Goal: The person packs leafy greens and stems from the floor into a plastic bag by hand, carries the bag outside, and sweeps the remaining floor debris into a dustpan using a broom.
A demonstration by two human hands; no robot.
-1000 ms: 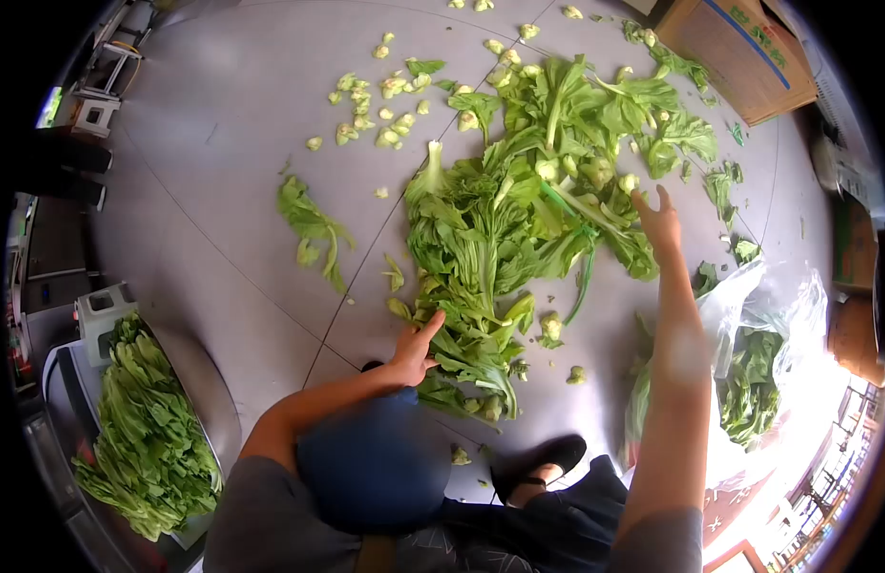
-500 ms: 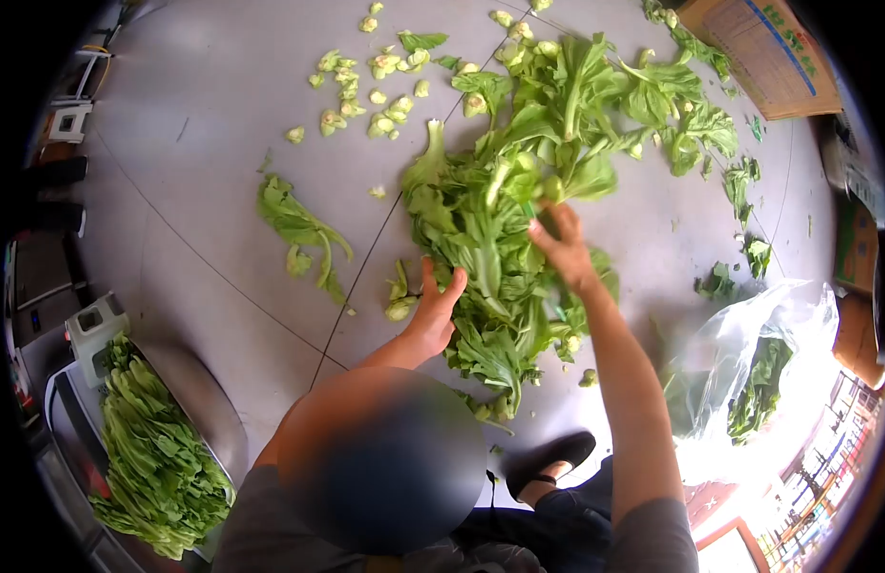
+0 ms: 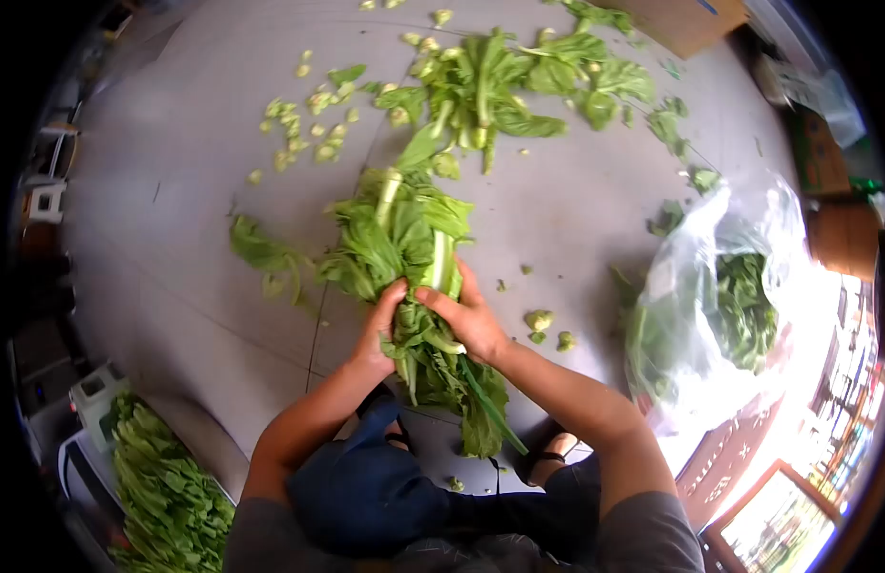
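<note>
A thick bunch of leafy greens (image 3: 385, 244) with pale stalks is raised in front of my legs. My left hand (image 3: 378, 329) wraps its left side, and my right hand (image 3: 473, 320) grips the right side with the thumb across the front. Leaves dangle below both hands toward my feet, beside a long narrow green strip (image 3: 490, 406). Further off, a loose pile of the same greens (image 3: 481, 86) lies on the floor. Cut stem ends (image 3: 290, 119) are scattered to its left.
At the right stands a clear plastic bag (image 3: 672, 315) with greens inside. Lower left, a metal container (image 3: 209, 425) is heaped with leaves (image 3: 166, 487). A cardboard box (image 3: 681, 24) sits at the far right. One loose leaf (image 3: 256, 244) rests on the floor to the left.
Both hands have closed round the bunch and drawn it off the floor toward my body, away from the rest of the pile. The view has shifted too.
</note>
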